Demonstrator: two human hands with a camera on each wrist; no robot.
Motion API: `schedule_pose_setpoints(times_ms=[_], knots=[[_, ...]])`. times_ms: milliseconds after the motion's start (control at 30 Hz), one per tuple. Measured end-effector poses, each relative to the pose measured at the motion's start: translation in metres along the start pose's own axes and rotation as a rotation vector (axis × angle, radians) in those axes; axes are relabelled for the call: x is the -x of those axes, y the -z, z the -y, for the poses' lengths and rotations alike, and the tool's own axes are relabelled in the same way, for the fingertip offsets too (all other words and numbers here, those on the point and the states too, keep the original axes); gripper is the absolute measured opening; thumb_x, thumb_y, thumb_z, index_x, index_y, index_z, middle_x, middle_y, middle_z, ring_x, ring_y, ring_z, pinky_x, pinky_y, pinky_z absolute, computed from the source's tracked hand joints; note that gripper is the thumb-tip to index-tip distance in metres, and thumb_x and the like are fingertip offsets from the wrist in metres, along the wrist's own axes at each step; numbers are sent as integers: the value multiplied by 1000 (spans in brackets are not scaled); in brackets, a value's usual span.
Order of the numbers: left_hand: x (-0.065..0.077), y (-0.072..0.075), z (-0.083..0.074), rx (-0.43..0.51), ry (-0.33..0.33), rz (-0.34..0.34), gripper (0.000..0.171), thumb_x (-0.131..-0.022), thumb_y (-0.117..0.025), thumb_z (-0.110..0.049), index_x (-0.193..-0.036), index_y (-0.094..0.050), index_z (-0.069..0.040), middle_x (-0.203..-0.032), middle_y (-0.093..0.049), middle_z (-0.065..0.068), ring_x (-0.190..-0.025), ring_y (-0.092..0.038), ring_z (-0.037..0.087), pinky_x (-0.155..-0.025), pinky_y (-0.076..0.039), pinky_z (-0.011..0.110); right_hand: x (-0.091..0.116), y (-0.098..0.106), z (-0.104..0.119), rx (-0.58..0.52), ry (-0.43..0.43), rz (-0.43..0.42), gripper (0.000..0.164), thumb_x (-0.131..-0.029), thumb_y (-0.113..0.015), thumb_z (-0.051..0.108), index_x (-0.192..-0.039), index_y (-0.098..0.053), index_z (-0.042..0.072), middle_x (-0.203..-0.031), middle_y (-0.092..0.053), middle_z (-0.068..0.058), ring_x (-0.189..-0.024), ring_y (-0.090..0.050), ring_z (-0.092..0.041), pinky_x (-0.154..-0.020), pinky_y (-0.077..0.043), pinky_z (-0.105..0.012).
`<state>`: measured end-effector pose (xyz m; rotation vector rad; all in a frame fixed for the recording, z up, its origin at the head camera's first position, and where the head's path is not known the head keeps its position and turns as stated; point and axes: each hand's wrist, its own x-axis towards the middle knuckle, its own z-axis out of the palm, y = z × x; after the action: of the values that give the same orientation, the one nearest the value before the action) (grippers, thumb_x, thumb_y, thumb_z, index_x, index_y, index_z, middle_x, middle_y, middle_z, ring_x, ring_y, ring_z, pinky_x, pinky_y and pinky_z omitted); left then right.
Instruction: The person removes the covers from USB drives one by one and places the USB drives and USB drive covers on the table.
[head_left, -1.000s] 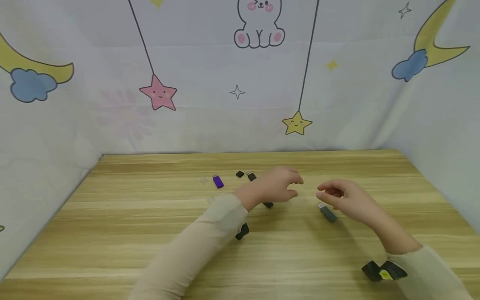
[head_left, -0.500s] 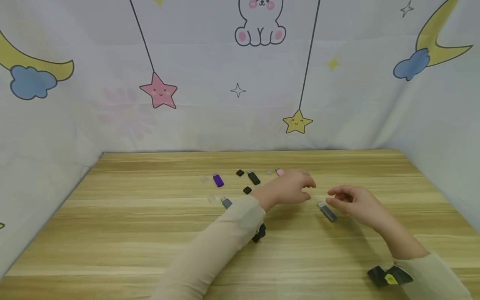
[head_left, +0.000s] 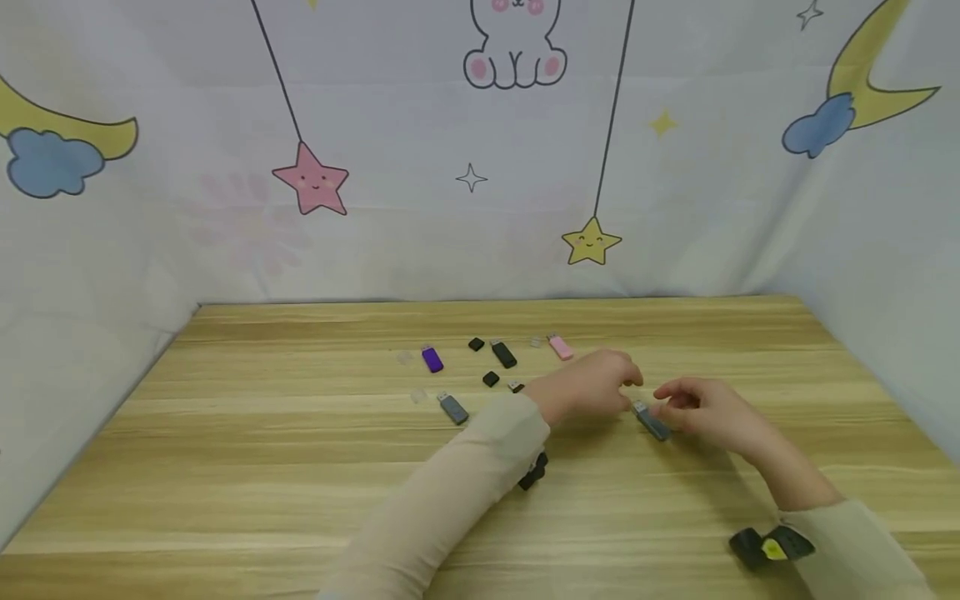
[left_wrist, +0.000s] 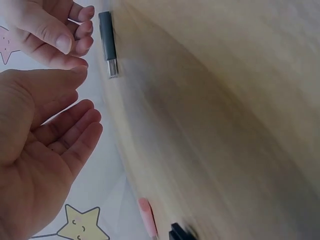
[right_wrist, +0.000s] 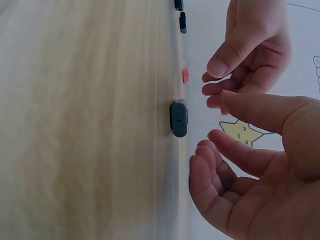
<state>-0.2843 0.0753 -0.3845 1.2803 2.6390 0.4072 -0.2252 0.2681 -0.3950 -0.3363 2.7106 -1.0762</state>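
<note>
A dark grey USB flash drive [head_left: 652, 422] lies on the wooden table with its metal plug toward the far left. My left hand [head_left: 592, 385] hovers just left of the plug end, fingers loosely bent and holding nothing. On the other side is my right hand [head_left: 708, 408], its thumb and fingers parted around air, overlapping the drive's edge in the head view. In the left wrist view the same flash drive [left_wrist: 107, 40] lies below the right hand's fingertips. From the right wrist, the end of the flash drive [right_wrist: 179, 120] shows beside both hands.
Left of the hands lie a pink USB drive [head_left: 560, 347], a black one [head_left: 504, 354], a purple one [head_left: 432, 359] and another grey one [head_left: 453, 408]. Small black caps [head_left: 491, 379] and clear caps [head_left: 417, 396] lie among them. A printed cloth [head_left: 405, 233] hangs behind the table.
My left hand has moved right toward the grey flash drive, uncovering the pink drive and the other grey one. My right hand has shifted slightly right and lower, nearer the drive.
</note>
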Motion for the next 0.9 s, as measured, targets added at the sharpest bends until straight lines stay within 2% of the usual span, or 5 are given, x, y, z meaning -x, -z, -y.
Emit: schedule_pose_setpoints(times_ms=[233,533,767,900], knots=[[-9,-7,-1,-4,-6,18,32,-90,-61,-7,-121,-66,-5,-125,-63,5,-118,-56,13,-97,-42,17,-3,-1,-2,-8,-14,47,49,-91,-67,28,-122,-57,-9,-98,-64,-11,-79,-58,-18,-65,-52,-30],[-13,-9,-4,8,-17,36,32,-87,-62,-2,-118,-68,-4,-123,-64,4,-117,-56,13,-98,-40,16,-7,-4,-3,-9,-23,73,47,-89,-69,23,-120,-58,-10,-92,-63,-8,-75,-55,-17,-60,-48,-28],[-16,-14,-5,-4,-36,34,31,-83,-63,0,-112,-71,-5,-116,-67,4,-110,-60,12,-94,-43,16,-9,-6,-2,-2,-29,67,46,-85,-73,21,-116,-60,-10,-88,-61,-7,-73,-53,-17,-59,-47,-27],[-18,-16,-5,-7,-36,32,27,-82,-64,1,-106,-73,-6,-108,-68,2,-98,-60,9,-87,-44,15,-10,-7,-4,8,-22,52,40,-83,-75,19,-108,-63,-10,-86,-61,-6,-71,-53,-16,-58,-46,-26]])
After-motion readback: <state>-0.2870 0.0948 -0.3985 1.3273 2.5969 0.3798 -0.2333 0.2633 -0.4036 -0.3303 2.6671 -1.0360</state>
